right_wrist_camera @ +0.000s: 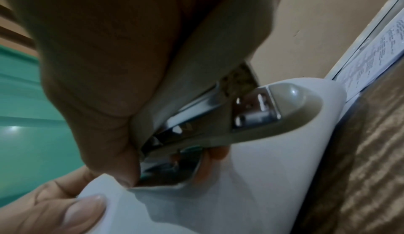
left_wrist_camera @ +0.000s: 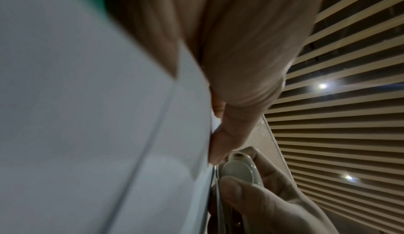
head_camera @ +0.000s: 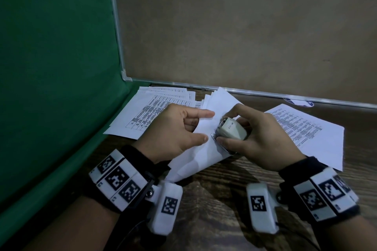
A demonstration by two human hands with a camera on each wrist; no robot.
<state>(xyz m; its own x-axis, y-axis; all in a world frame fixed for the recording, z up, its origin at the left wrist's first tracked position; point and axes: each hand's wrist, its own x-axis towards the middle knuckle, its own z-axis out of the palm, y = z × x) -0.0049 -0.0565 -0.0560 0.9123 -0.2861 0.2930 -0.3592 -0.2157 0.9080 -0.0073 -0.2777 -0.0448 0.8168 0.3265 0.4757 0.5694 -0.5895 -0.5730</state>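
Stapling station, dim light.

My left hand (head_camera: 173, 130) pinches a thin sheaf of plain white paper (head_camera: 195, 157). The thumb is on top, the index finger stretches along the upper face, and the other fingers are tucked beneath. The sheaf slants down toward me, and its near corner sits low over the dark wood-grain tabletop (head_camera: 224, 199); I cannot tell whether it touches. I judge it is held this way to keep the edges squared and to offer the right-hand edge to the tool.

My right hand (head_camera: 263, 140) is wrapped round a small beige plastic stapler with bright metal parts (head_camera: 232, 129). The thumb lies along the near side, the fingers over the top and far side. The stapler sits at the sheaf's right edge, mouth toward the paper. In the right wrist view its two arms stand apart, the anvil plate shows, and paper lies against the base. Whether the sheets are actually inside the mouth I cannot tell.

Materials:
- The paper is smooth and matte, and bows softly where unsupported. It would likely slip if the pinch loosened.
- The stapler shell is rounded and slightly glossy, and its steel parts glint.
- The tabletop has a ridged grain.

Around:
- A fanned pile of printed white sheets with tables (head_camera: 142, 112) lies at far left, beside a green fabric panel (head_camera: 51, 67).
- Another printed sheet (head_camera: 306, 128) lies flat to the right.
- A brown board in a thin aluminium frame (head_camera: 244, 26) stands behind.

Step in hand, as I read it: seat the edge in the mouth, then squeeze.
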